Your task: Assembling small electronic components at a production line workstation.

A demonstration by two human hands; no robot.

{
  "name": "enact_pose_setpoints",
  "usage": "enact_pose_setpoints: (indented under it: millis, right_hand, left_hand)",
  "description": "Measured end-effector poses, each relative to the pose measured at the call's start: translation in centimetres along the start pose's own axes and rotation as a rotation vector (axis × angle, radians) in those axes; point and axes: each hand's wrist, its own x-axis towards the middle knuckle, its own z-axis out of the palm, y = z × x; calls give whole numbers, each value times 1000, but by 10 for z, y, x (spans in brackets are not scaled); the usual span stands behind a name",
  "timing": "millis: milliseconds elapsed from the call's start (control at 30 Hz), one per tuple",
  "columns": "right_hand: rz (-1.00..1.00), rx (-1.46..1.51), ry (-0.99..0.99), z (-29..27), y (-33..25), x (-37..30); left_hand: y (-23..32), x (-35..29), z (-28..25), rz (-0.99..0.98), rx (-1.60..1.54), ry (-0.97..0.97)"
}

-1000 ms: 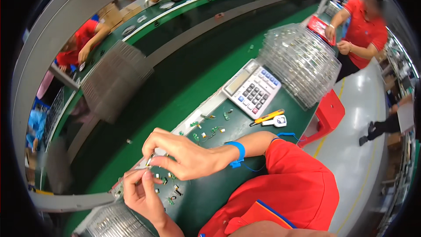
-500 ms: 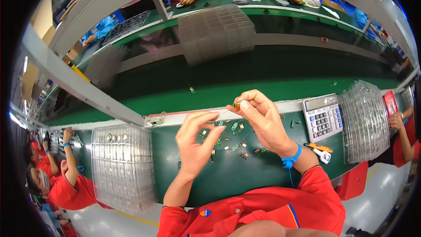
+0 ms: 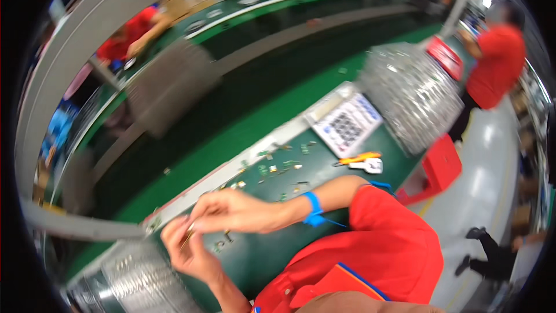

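Observation:
My right hand (image 3: 231, 211) and my left hand (image 3: 194, 258) meet over the near edge of the work table at lower left. Between their fingertips is a small gold-coloured electronic component (image 3: 188, 234), partly hidden and blurred. The fingers of both hands are closed around it. A blue wrist strap (image 3: 314, 208) with a cord circles my right wrist. Small green circuit boards (image 3: 263, 170) and little components lie scattered on the dark green table (image 3: 324, 182) beyond my right forearm.
A calculator (image 3: 346, 124) lies right of the parts, near an orange cutter (image 3: 360, 158) and a white tool (image 3: 368, 166). Stacked clear plastic trays (image 3: 414, 95) stand at right, others (image 3: 145, 281) at lower left. A red stool (image 3: 431, 171) and a co-worker (image 3: 495, 64) are at right.
The view has swung to the right and tilted. My hands, apart before, have come together; my left hand, open earlier, has closed at the component my right hand was pinching.

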Motion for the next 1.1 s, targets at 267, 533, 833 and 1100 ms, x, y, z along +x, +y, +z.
enact_pose_setpoints:
  millis: [267, 533, 833, 1100]
  right_hand:
    - [-80, -100, -129, -1, 2, -9]
    - [-60, -326, 85, 2, -27, -6]
    - [-123, -449, 209, -11, -35, -6]
    - [-162, -568, 269, -14, -31, 4]
  left_hand:
    - [13, -12, -29, -170, -221, 118]
    - [63, -16, -184, -90, 363, 608]
    - [60, 15, -311, -332, 739, 405]
    - [-8, 90, -363, -245, 1023, 179]
